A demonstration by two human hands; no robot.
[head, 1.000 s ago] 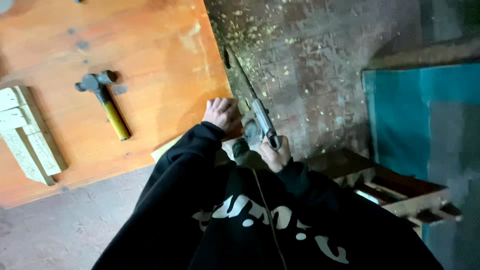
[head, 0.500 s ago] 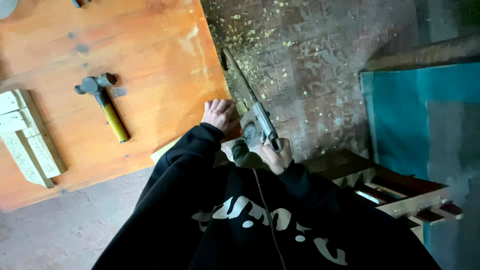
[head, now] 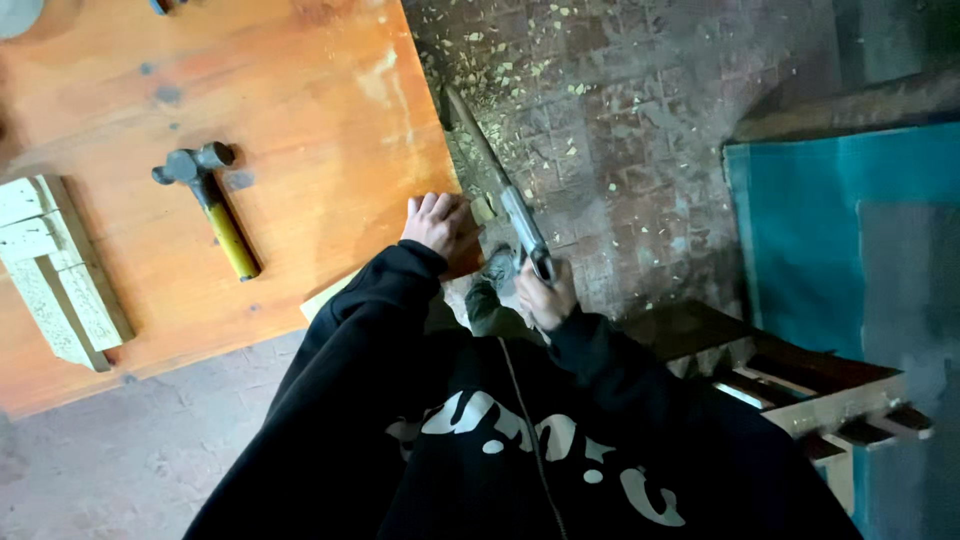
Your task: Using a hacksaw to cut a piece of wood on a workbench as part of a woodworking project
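Note:
My left hand point(head: 436, 222) lies flat, fingers spread, on the near right corner of an orange wooden board point(head: 300, 120). It touches the board next to a small pale wood piece point(head: 484, 208) at the edge. My right hand point(head: 546, 296) is closed around the handle of a hand saw point(head: 505, 190). The saw's long blade runs away from me along the board's right edge, close to the small piece. Black sleeves cover both arms.
A hammer point(head: 207, 200) with a yellow handle lies on the board to the left. Pale wood blocks point(head: 55, 265) sit at the board's left edge. Wood chips litter the brick floor point(head: 600, 120). A teal panel point(head: 830, 230) and a wooden rack point(head: 800, 385) stand at the right.
Both hands and the saw stay in nearly the same place; only the view has shifted slightly.

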